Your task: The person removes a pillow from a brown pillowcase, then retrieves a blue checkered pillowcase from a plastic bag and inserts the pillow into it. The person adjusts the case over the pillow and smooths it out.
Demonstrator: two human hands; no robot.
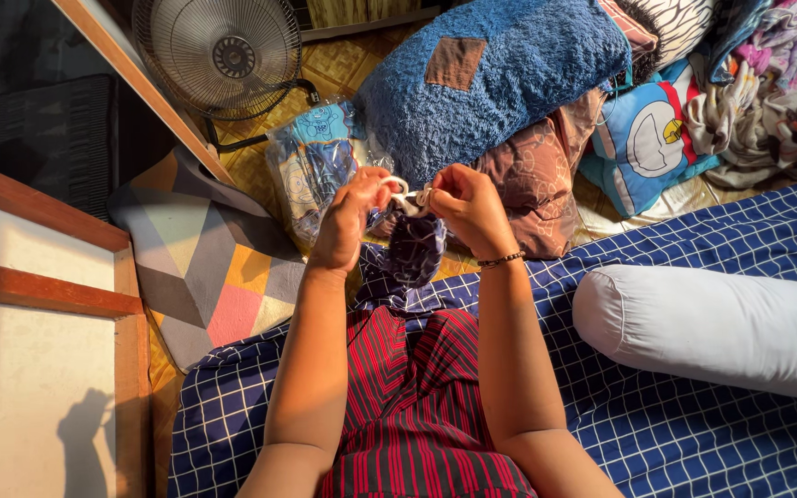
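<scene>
My left hand (pixel 348 221) and my right hand (pixel 469 208) are raised close together in front of me, each pinching a white cord (pixel 405 195) at the top of a dark blue patterned fabric pouch (pixel 414 251). The pouch hangs down between both hands. A thin beaded bracelet (pixel 500 261) circles my right wrist. Below my forearms lies red and black striped cloth (pixel 417 406) over my lap.
I sit on a navy checked sheet (pixel 694 443) with a white bolster (pixel 712 327) at right. Ahead lie a fluffy blue pillow (pixel 500 74), a brown cushion (pixel 532 175), cartoon pillows (pixel 648 138), a bagged item (pixel 315 171), a fan (pixel 219 55) and a patterned mat (pixel 205 267).
</scene>
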